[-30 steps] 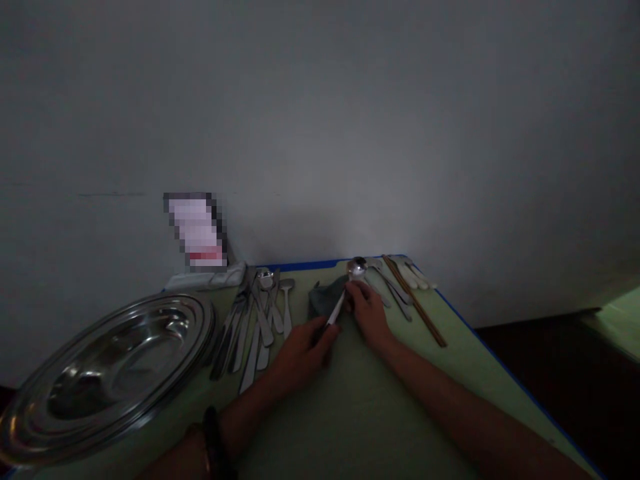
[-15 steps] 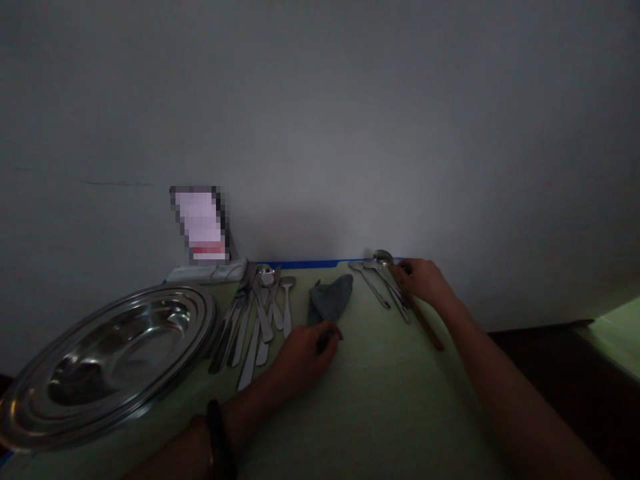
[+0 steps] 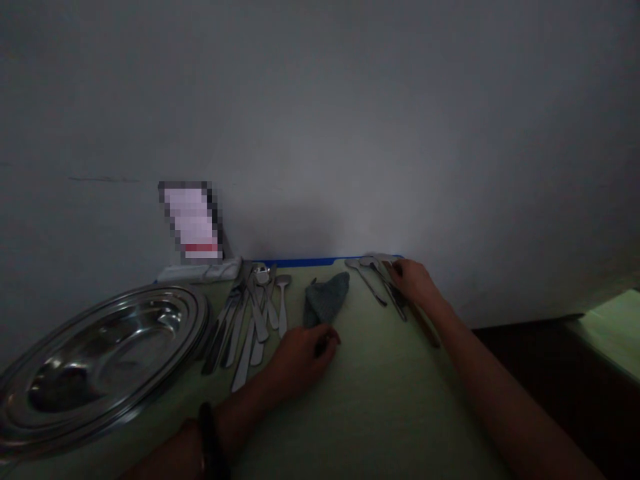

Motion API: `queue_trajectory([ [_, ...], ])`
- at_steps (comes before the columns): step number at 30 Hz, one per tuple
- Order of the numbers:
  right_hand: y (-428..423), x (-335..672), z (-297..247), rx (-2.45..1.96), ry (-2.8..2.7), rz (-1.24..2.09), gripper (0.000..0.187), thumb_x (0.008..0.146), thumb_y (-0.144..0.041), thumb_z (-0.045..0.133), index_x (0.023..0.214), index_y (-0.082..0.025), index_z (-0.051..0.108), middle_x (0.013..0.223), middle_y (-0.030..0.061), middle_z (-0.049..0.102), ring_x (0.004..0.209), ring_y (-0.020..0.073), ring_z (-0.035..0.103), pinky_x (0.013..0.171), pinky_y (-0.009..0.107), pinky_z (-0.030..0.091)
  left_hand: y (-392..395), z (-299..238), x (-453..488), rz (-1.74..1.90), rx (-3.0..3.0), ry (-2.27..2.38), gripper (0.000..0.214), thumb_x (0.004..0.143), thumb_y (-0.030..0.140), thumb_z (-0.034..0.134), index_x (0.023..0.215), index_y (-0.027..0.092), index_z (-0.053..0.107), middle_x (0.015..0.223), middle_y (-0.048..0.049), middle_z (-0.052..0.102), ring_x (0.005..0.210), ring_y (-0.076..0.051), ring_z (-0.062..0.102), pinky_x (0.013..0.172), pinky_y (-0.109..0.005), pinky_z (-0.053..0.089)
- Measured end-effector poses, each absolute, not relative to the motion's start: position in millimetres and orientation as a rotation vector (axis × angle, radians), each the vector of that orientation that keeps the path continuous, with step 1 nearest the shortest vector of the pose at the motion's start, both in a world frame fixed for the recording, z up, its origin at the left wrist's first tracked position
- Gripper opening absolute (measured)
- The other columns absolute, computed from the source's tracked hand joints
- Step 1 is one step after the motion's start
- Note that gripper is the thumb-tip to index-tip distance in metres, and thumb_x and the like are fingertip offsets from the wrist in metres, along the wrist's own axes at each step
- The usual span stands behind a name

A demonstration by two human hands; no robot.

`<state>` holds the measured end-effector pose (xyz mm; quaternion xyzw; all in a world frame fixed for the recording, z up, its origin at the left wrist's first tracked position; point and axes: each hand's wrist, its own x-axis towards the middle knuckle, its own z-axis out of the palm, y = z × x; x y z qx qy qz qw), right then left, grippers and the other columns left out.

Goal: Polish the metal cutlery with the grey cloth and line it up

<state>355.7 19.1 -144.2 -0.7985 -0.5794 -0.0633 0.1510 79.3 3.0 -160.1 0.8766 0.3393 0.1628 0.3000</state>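
Note:
My left hand (image 3: 303, 353), with a dark band at its wrist, rests on the table with curled fingers at the near edge of a bunched grey cloth (image 3: 326, 299), which it appears to grip. Farther right, my right hand (image 3: 413, 280) is closed near the head of a brown-handled spoon (image 3: 426, 327), whose handle slants out below the hand. The fingertips and part of the spoon's head are hard to make out in the dim light. Just left of that hand lie several metal spoons or forks (image 3: 367, 280) in a loose row.
Left of the cloth, several forks, knives and spoons (image 3: 245, 323) lie in a pile. Stacked oval steel dishes (image 3: 200, 313) fill the left side. A blurred-out phone (image 3: 193, 220) leans on the wall behind a white folded item (image 3: 200, 272). The wall (image 3: 320, 133) borders the green table (image 3: 370, 400).
My right hand has shifted slightly left, and the spoon's head beside it sits lower and shows less clearly. The whole view has slid a little; my left hand stays by the cloth.

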Motion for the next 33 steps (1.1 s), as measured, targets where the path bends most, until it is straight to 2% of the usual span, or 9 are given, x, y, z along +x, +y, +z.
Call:
queue_trajectory([
  [3,22,352,-150,-2.271,-1.682,-0.195,0.035,0.08,-0.016,0.045,0.112,-0.011,0.06,0.105,0.0164,0.063,0.093,0.0223,0.06,0.079,0.028,0.042,3,-160,79,0.421,2.338,0.893,0.026,0.084,0.028,0.041,0.086,0.019,0.064,0.072,-0.0021,0.067,0.061,-0.014,0.059,0.056,-0.023,0.039],
  [6,22,347,-153,-2.257,-1.691,-0.202,0.041,0.079,-0.014,0.046,0.119,-0.013,0.055,0.109,0.0159,0.061,0.095,0.0227,0.058,0.082,0.03,0.042,3,-159,79,0.413,2.344,0.892,0.026,0.084,0.027,0.041,0.086,0.018,0.064,0.07,-0.0019,0.067,0.059,-0.014,0.059,0.056,-0.023,0.039],
  [12,19,339,-153,-2.287,-1.682,-0.225,0.034,0.083,-0.018,0.043,0.111,-0.012,0.062,0.101,0.0164,0.064,0.092,0.0252,0.06,0.08,0.033,0.043,3,-158,80,0.4,2.359,0.902,0.025,0.084,0.028,0.041,0.086,0.019,0.065,0.073,-0.0022,0.068,0.063,-0.015,0.06,0.056,-0.022,0.039],
  [20,19,334,-156,-2.328,-1.703,-0.252,0.032,0.085,-0.023,0.042,0.105,-0.016,0.066,0.103,0.0148,0.063,0.093,0.0246,0.06,0.079,0.033,0.043,2,-159,79,0.406,2.366,0.885,0.025,0.085,0.027,0.041,0.086,0.018,0.064,0.074,-0.0024,0.068,0.062,-0.014,0.06,0.056,-0.023,0.039],
  [33,19,333,-159,-2.427,-1.683,-0.268,0.032,0.086,-0.024,0.039,0.105,-0.016,0.064,0.097,0.0137,0.066,0.087,0.0264,0.062,0.071,0.034,0.045,2,-159,80,0.369,2.404,0.892,0.025,0.085,0.026,0.041,0.089,0.018,0.064,0.078,-0.0025,0.069,0.067,-0.014,0.061,0.06,-0.022,0.04],
])
